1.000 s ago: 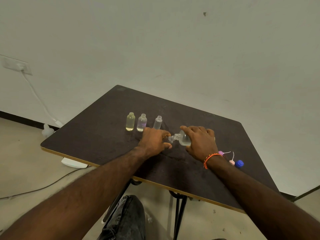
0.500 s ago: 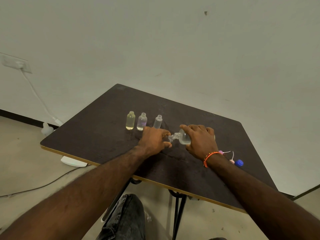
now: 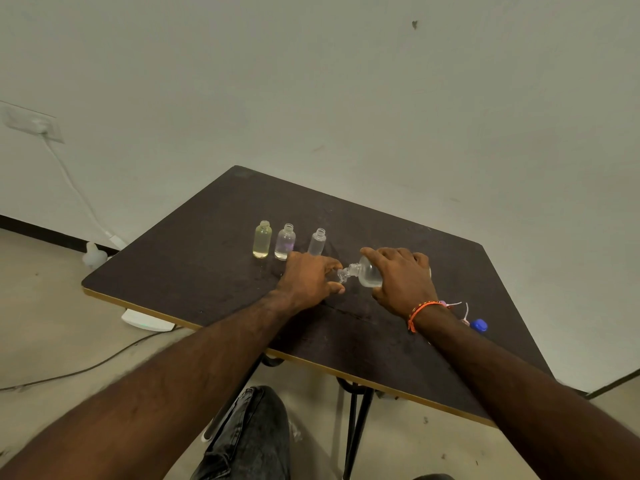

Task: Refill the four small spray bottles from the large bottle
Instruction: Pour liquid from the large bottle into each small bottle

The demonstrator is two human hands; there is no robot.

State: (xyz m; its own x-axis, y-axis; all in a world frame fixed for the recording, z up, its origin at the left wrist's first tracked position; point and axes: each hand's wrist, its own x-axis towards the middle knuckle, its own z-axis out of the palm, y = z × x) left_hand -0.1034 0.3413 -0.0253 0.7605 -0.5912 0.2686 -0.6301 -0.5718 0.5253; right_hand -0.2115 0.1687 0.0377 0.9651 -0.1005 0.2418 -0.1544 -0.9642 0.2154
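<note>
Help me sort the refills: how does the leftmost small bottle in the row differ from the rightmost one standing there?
The leftmost bottle looks yellowish, while the rightmost bottle looks clear and colourless. The leftmost bottle stands apart from both hands; the rightmost bottle stands right behind the left hand, its base partly hidden by it. Both stand upright on the table with their necks open and no spray tops on.

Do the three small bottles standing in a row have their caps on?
No: the three small bottles stand with bare, open threaded necks.
</note>
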